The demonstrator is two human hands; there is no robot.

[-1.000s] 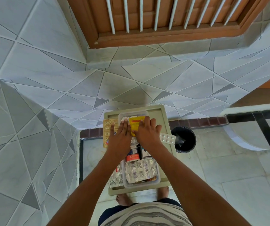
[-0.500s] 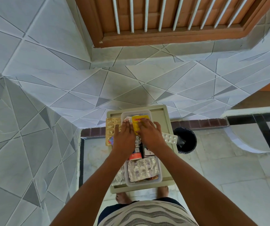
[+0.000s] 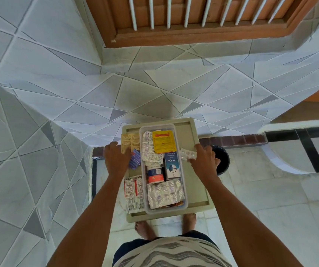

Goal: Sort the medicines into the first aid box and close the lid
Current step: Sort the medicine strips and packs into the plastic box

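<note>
The clear first aid box point(image 3: 181, 208) stands open in the middle of a beige tray-like table top point(image 3: 191, 135). It holds a yellow packet point(image 3: 162, 141), silver blister strips point(image 3: 164, 193), a blue-and-white carton point(image 3: 172, 166) and small bottles point(image 3: 154, 175). My left hand point(image 3: 116, 160) rests left of the box, its fingers closed over the near end of a gold blister strip point(image 3: 130, 140), beside a blue packet point(image 3: 135, 160). Red-and-silver strips point(image 3: 133, 191) lie nearer on that side. My right hand point(image 3: 205, 160) pinches a white blister strip point(image 3: 187, 154) to the right of the box. I see no lid.
A black bucket point(image 3: 223, 160) stands on the floor just right of the table, behind my right hand. Tiled walls close in at the left and back, with a wooden barred window above. My bare feet point(image 3: 145, 230) are under the near table edge.
Both hands have left the yellow packet, which now lies in the box. The left hand moved out to the gold strip, the right hand out to the white strip.
</note>
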